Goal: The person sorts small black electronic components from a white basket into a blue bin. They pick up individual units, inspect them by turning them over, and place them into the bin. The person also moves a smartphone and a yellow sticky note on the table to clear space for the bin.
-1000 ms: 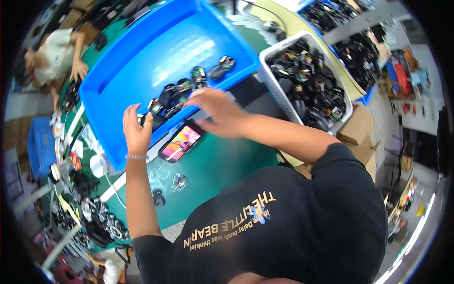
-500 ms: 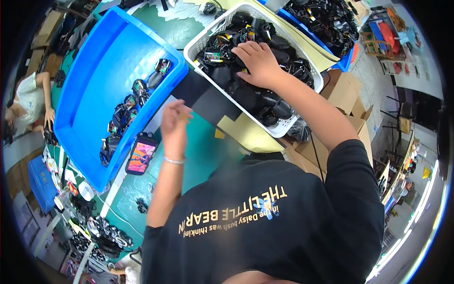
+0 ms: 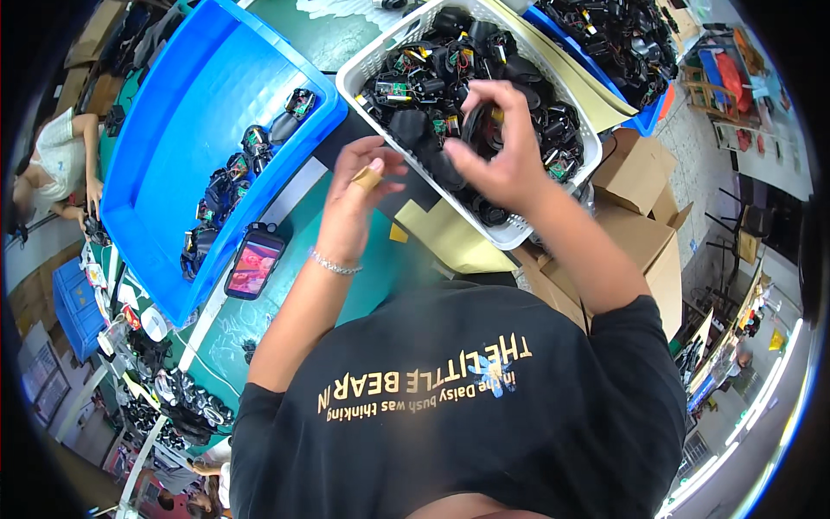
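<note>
Left hand has advanced toward the white basket at 1 o'clock, fingers apart; right hand, above the basket, is clamped on a black device. Green worktop carries blue tray at 10, phone at 9; cardboard boxes stand at 2.

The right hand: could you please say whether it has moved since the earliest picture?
Yes, the right hand has moved rightward, from the near edge of the blue bin to over the white basket.
</note>
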The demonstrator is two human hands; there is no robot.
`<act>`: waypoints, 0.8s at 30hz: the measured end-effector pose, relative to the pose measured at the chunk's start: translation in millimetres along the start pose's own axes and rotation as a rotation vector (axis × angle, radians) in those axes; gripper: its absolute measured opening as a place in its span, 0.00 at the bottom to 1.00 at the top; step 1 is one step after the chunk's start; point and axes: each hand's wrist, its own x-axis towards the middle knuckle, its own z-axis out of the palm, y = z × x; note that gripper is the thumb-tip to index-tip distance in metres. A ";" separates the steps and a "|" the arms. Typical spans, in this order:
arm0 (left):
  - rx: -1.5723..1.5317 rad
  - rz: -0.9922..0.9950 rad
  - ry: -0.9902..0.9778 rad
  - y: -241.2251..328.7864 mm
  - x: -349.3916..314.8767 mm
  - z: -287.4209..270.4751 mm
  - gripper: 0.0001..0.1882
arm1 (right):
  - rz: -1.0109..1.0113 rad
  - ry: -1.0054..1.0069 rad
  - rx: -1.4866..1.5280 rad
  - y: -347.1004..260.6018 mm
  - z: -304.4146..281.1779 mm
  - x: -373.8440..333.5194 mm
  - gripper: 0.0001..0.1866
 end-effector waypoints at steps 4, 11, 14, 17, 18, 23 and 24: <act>-0.347 -0.201 -0.124 2.0 -3.0 24.6 0.26 | -0.064 -0.149 0.122 -46.8 25.4 -9.3 0.28; -0.663 -0.435 0.018 -0.8 -36.1 -1.3 0.31 | -0.146 -0.616 -0.266 -54.9 54.4 -26.1 0.40; -0.672 -0.457 0.098 -17.4 -63.9 -13.5 0.30 | -0.132 -0.763 -0.058 -64.2 52.8 -20.2 0.42; -0.705 -0.431 -0.413 -34.7 -79.4 -32.4 0.34 | -0.001 -0.520 -0.068 -26.5 45.4 20.8 0.25; -0.698 -0.411 -0.416 -31.8 -81.5 -27.1 0.35 | -0.052 -0.313 -0.273 2.4 43.8 29.2 0.27; -0.636 -0.490 -0.152 -27.2 -95.0 -34.7 0.36 | -0.011 -0.423 -0.699 93.9 56.2 38.7 0.25; -0.617 -0.486 -0.077 -29.6 -98.5 -38.1 0.35 | 0.001 -0.495 -0.752 93.4 59.5 39.4 0.24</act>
